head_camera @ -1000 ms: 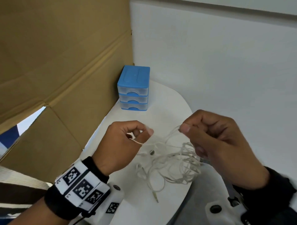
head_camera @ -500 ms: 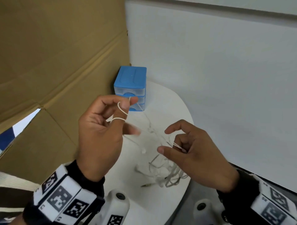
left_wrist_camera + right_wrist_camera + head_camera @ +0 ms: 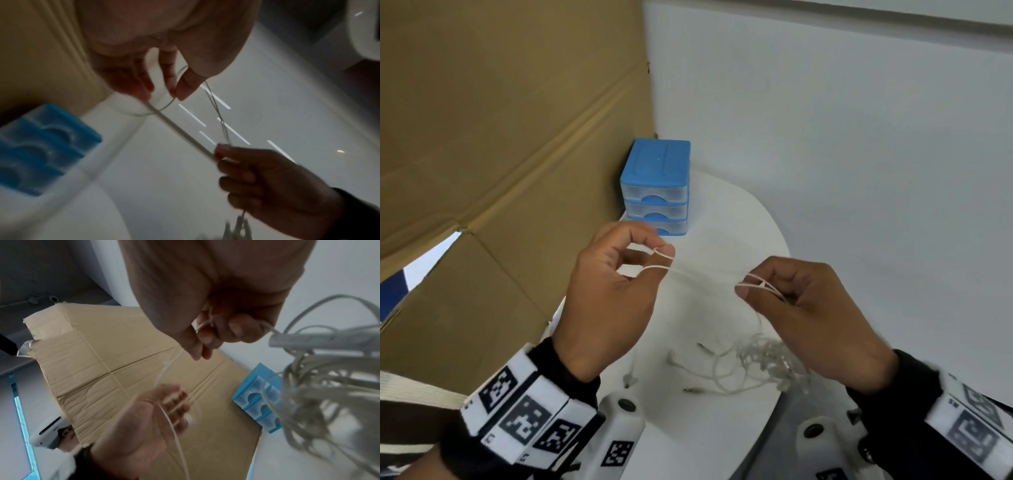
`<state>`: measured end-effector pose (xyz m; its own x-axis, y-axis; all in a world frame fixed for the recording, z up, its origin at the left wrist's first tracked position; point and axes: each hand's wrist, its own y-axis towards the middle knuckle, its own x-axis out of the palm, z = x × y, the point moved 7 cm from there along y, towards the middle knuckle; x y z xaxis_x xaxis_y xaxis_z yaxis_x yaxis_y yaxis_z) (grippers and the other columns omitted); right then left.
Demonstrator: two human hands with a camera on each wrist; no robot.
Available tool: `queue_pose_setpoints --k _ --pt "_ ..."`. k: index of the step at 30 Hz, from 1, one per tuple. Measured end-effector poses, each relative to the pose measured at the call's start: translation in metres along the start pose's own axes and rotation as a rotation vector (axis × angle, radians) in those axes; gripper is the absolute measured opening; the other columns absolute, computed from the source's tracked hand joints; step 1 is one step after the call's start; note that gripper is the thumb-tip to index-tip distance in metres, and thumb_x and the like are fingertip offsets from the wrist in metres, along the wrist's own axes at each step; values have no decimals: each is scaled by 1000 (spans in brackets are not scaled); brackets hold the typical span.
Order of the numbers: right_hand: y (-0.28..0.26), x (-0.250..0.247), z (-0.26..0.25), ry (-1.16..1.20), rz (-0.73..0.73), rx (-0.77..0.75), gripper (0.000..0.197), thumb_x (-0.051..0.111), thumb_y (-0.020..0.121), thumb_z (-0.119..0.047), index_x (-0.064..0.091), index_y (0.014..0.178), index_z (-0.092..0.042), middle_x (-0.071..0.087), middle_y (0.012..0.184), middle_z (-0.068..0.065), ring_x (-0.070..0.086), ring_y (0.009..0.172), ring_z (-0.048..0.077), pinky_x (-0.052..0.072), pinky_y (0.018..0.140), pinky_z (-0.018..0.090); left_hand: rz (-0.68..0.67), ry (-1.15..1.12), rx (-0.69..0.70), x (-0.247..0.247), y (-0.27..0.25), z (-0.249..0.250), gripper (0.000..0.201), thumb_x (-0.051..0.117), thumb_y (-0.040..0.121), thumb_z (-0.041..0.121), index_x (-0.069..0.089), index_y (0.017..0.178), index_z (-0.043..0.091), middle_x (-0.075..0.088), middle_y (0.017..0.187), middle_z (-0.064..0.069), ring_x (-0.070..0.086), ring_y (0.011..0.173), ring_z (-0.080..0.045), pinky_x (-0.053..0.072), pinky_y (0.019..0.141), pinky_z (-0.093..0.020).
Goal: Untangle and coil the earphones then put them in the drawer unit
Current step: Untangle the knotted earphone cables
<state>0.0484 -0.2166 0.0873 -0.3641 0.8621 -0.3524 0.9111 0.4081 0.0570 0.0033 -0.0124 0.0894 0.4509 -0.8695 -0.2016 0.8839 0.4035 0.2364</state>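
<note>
White tangled earphones [image 3: 763, 363] lie partly on the white table, with strands lifted between both hands. My left hand [image 3: 616, 284] pinches a loop of cord [image 3: 664, 255] between thumb and finger, held above the table in front of the drawer unit. My right hand [image 3: 798, 301] pinches another stretch of cord [image 3: 760, 286], and the tangle hangs below it [image 3: 320, 379]. A taut strand [image 3: 180, 131] runs between the two hands. The blue drawer unit [image 3: 655, 186] with clear drawers stands at the back, all drawers closed.
A big cardboard sheet [image 3: 500, 137] stands along the left side. A white wall [image 3: 842, 154] rises behind and to the right. The round white table [image 3: 739, 219] ends in a curved edge on the right, near my right hand.
My left hand has lifted with a loop of cord round its fingertips. My right hand has dropped and shifted right, drawing a strand out of the tangle, which now rests on the table.
</note>
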Motion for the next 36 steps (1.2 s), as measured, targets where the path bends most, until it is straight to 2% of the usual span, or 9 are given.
queue_pose_setpoints --k 5,9,13,16,21,24,28,32,36 --pt "4 -17 -9 42 67 -22 30 65 91 -22 62 68 -4 46 50 9 39 49 19 37 51 29 -50 -176 -219 5 7 -24 19 56 70 16 57 52 21 68 66 -2 62 65 -18 47 68 -24" --pt "8 -31 -4 -207 135 -31 30 59 92 -39 72 72 -21 65 68 1 58 61 12 45 63 25 -552 -322 -259 28 -8 -7 19 65 62 31 60 59 12 43 41 -3 36 35 -14 19 46 -27" --pt "13 -42 0 -288 160 -32 38 54 95 -40 69 73 -13 54 52 3 46 45 12 40 51 20 -1114 -415 -452 44 -43 4 63 57 82 59 72 81 -2 68 62 -14 46 33 -10 48 48 -20" --pt "11 -38 -14 68 103 -60 32 55 97 -23 69 75 -3 67 63 11 64 57 26 54 54 33 -939 -196 -591 53 -47 -15 58 54 89 56 72 75 2 70 74 -15 55 38 -20 54 55 -31" --pt "1 -17 -32 380 -147 -114 35 54 91 -24 65 76 5 67 77 21 65 74 30 53 64 31 -263 152 -172 38 -26 -22 33 82 71 40 59 93 34 64 95 25 63 88 2 49 73 -22" --pt "-6 -6 -36 458 -250 -115 30 46 89 -14 64 69 0 69 72 11 66 79 32 52 71 28 -248 86 -81 40 -27 -11 64 82 67 51 50 121 42 59 121 27 57 111 5 48 85 -15" --pt "-7 0 -36 565 -282 -108 17 50 72 -12 57 63 0 64 71 23 66 85 45 51 81 37 -265 -111 -48 44 -27 -3 27 74 78 20 69 104 26 74 90 12 68 75 -3 50 68 -13" --pt "0 -10 -21 741 -214 43 33 64 63 -30 51 60 1 60 72 27 65 70 41 57 64 41 -327 -141 -84 44 -27 -2 30 71 83 3 70 104 24 71 71 6 59 52 -6 43 47 -10" --pt "3 -8 -6 777 -221 221 37 53 57 -37 56 61 0 65 93 33 60 59 34 54 54 36 -353 -189 -136 44 -26 -6 51 67 84 -5 63 118 33 72 82 1 67 61 -18 49 56 -19"
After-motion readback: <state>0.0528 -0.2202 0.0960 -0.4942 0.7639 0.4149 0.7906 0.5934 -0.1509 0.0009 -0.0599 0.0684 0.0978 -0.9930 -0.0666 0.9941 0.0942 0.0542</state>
